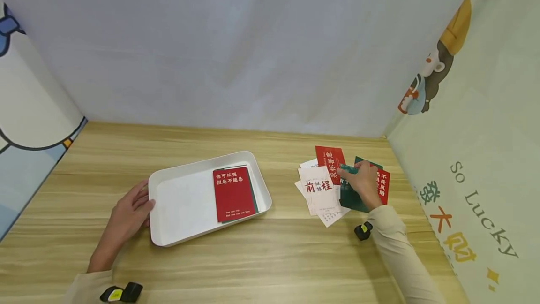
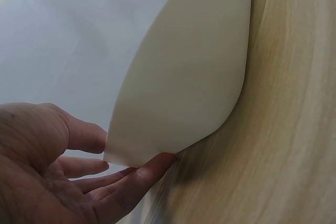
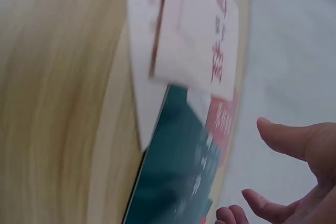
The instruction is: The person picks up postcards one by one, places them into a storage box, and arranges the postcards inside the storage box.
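At the left end of the white tray (image 1: 181,210), my left hand (image 1: 128,212) holds the wall, thumb at the rim and fingers against the outside. The left wrist view shows this wall (image 2: 184,72) up close. A red card (image 1: 234,196) with white writing tops a small stack inside the tray's right half. My right hand (image 1: 364,183) is over a dark green card (image 1: 352,201) in a loose spread of cards. In the right wrist view its thumb and fingers (image 3: 283,140) are spread, with no card seen between them.
Pale cards (image 1: 318,203) with red writing overlap left of the right hand. One red card (image 1: 326,154) lies behind them, another red card (image 1: 383,193) to the right. Curtains (image 1: 236,60) stand behind and beside the wooden table (image 1: 270,266).
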Available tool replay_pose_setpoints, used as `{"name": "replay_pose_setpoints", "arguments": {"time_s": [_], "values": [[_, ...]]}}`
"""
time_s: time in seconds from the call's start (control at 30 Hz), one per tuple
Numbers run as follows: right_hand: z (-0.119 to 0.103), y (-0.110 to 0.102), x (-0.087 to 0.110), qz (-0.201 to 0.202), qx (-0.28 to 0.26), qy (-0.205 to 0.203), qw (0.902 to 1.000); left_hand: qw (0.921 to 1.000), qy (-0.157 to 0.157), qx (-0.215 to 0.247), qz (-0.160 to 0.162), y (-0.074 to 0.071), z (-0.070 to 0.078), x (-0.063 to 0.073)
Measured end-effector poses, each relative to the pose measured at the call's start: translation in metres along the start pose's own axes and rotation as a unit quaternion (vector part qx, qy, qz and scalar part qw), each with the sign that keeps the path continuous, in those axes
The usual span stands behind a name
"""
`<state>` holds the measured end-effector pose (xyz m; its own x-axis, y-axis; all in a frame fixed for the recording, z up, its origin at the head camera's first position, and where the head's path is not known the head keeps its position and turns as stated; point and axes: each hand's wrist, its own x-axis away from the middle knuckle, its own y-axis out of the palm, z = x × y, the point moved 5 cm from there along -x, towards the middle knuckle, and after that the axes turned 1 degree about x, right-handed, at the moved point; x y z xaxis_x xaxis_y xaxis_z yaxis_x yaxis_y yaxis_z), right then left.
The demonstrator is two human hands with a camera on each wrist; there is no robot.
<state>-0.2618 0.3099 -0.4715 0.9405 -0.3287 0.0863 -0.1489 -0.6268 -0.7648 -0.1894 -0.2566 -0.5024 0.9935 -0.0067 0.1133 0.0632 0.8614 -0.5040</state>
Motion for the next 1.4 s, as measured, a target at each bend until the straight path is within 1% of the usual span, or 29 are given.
{"name": "replay_pose_setpoints", "arguments": {"time_s": [0.1,0.23,0.47,0.63,0.8,0.97,1.07,1.13,1.2,1.4], "values": [[0.013,-0.006,-0.004,-0.009,0.019,0.023,0.9995,1.0000,-0.002,-0.001,-0.001,0.000,0.000,0.000],[0.025,-0.011,-0.005,-0.023,0.054,0.049,0.9971,1.0000,-0.002,-0.006,0.001,0.000,-0.001,-0.001],[0.040,-0.018,-0.007,-0.006,0.087,0.060,0.9944,0.9999,-0.001,-0.010,0.005,-0.001,-0.001,-0.001],[0.047,-0.016,-0.011,-0.016,0.115,0.083,0.9898,0.9999,-0.001,-0.010,0.002,-0.001,-0.003,-0.002],[0.048,-0.015,-0.013,-0.017,0.122,0.085,0.9888,0.9999,0.005,-0.011,0.006,0.000,-0.003,-0.002],[0.049,-0.019,-0.015,-0.035,0.109,0.084,0.9899,0.9998,0.009,-0.011,0.010,0.000,-0.003,-0.003],[0.051,-0.021,-0.018,-0.045,0.073,0.083,0.9929,0.9998,0.011,-0.014,0.012,0.000,-0.003,-0.003],[0.052,-0.023,-0.019,-0.048,0.040,0.082,0.9947,0.9997,0.012,-0.016,0.014,0.000,-0.002,-0.003],[0.054,-0.026,-0.020,-0.053,0.015,0.087,0.9947,0.9997,0.011,-0.016,0.014,0.000,-0.002,-0.002],[0.055,-0.034,-0.016,-0.065,-0.048,0.084,0.9932,0.9999,0.001,-0.012,0.005,0.000,-0.003,-0.002]]}}
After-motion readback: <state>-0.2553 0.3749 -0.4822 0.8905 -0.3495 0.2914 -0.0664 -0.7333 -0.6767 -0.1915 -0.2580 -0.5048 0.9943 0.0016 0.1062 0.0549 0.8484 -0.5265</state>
